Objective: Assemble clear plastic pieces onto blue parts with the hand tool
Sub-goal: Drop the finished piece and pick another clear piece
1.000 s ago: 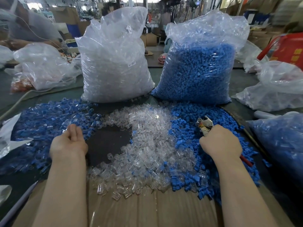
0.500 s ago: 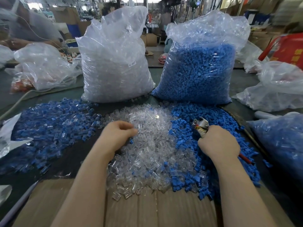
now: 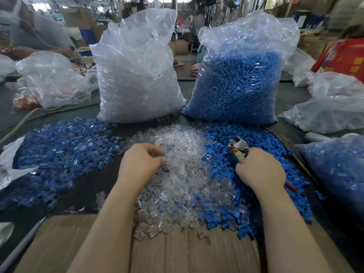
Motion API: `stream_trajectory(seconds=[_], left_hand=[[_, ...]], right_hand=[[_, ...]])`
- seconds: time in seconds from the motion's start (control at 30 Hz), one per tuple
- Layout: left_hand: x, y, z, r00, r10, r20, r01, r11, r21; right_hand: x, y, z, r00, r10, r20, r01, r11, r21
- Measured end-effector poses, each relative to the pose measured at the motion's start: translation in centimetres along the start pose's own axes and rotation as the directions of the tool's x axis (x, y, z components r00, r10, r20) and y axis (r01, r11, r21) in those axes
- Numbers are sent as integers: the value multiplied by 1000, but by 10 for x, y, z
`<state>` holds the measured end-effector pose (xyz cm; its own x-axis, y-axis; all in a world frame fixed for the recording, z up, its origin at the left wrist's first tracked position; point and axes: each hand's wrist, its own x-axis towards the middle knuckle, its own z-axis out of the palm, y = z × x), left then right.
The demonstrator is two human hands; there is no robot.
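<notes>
A person is sitting at a dark work surface (image 3: pixel 94 182) covered with small plastic parts, seen from a camera on their head. Directly ahead, a loose heap of clear plastic pieces (image 3: pixel 183 174) is lying between the two forearms. To its right, a heap of plain blue parts (image 3: pixel 222 154) is spreading under the right arm. To the left, well apart, a wide pile of blue parts with clear pieces fitted on them (image 3: pixel 59 152) is lying; these appear to be finished assemblies.

The left hand (image 3: pixel 139 164) is reaching into the clear heap with its fingers (image 3: pixel 157 154) curled, and a bit of blue is showing at the fingertips; whether it is pinching a piece cannot be told for certain. The right hand (image 3: pixel 260 170) is gripping the hand tool (image 3: pixel 238 148), fingers wrapped round the handles, metal head pointing up and away.

Behind the heaps, a tall bag of clear pieces (image 3: pixel 137 75) and a tall bag of blue parts (image 3: pixel 236 79) are standing side by side, both nearly full. Judging by these, a good batch is done but far more is waiting.
</notes>
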<state>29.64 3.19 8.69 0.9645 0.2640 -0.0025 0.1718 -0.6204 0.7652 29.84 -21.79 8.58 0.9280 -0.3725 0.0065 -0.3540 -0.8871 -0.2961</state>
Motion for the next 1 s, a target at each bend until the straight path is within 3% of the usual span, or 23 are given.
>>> stream_trajectory(seconds=[0.2, 0.33, 0.47, 0.83, 1.0], left_hand=[[-2, 9, -1, 999, 6, 47, 13, 917, -398], [-5, 15, 0, 991, 68, 113, 5, 834, -551], [-8, 19, 2, 982, 120, 147, -15, 822, -569], [-14, 29, 15, 984, 100, 149, 5, 818, -576], [-18, 34, 18, 974, 132, 186, 24, 753, -658]], right_hand=[[3, 0, -1, 995, -54, -86, 63, 993, 102], [6, -3, -1, 986, -110, -122, 137, 963, 233], [5, -6, -2, 978, -174, -119, 205, 911, 359], [-1, -16, -9, 963, -224, -148, 265, 709, 653], [-4, -21, -8, 953, -250, -169, 291, 611, 736]])
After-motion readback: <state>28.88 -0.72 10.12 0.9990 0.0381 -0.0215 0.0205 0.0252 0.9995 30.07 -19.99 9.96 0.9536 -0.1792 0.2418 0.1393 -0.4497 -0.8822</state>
